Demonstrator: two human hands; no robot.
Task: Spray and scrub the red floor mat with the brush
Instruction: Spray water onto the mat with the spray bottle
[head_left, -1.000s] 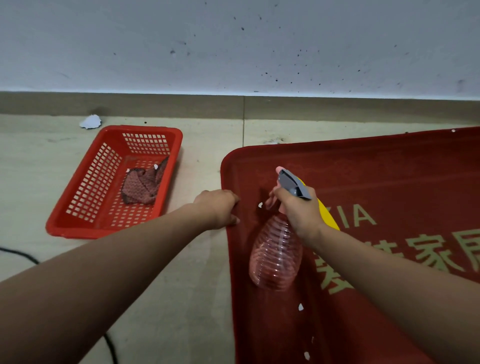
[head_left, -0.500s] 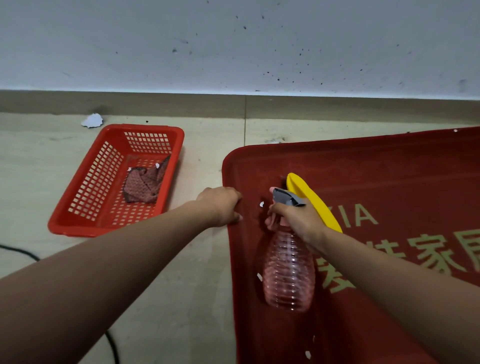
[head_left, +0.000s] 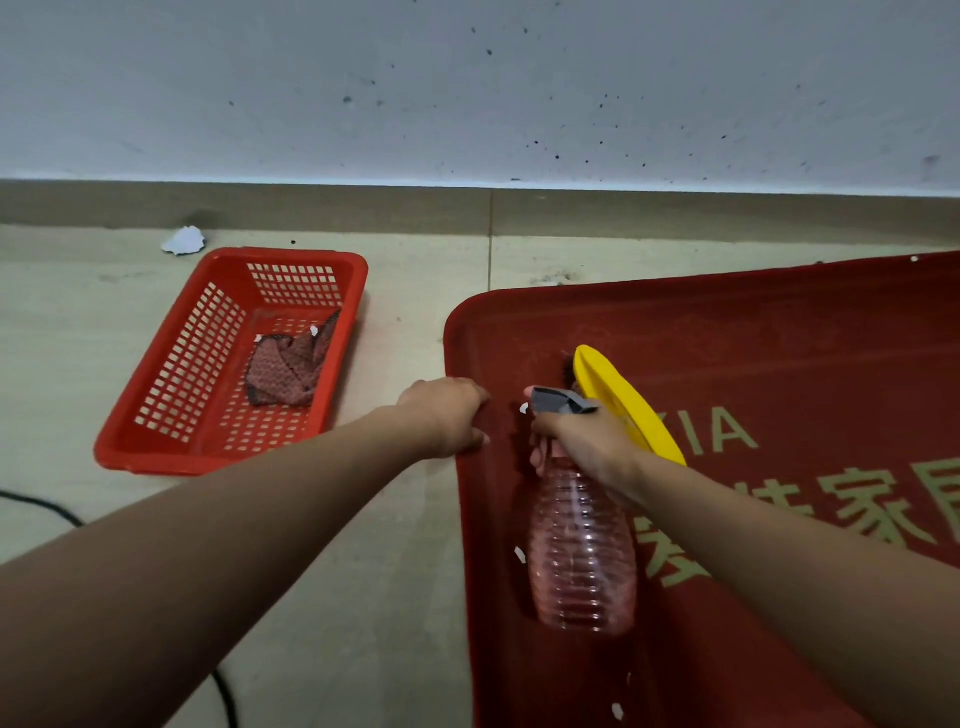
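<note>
One red floor mat (head_left: 779, 338) lies flat on the floor (head_left: 363, 571), with the yellow brush (head_left: 623, 400) parked on it, ready for scrubbing. The left hand (head_left: 447, 415) curls over the mat's left edge, probably pinning it, while the right hand (head_left: 576, 441) clamps the neck of the spray bottle (head_left: 582, 551).

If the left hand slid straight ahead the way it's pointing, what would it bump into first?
From the edge of the red mat, the left hand would probably meet the yellow brush first, or the grey head of the spray bottle held by the right hand; depth is unclear.
</note>
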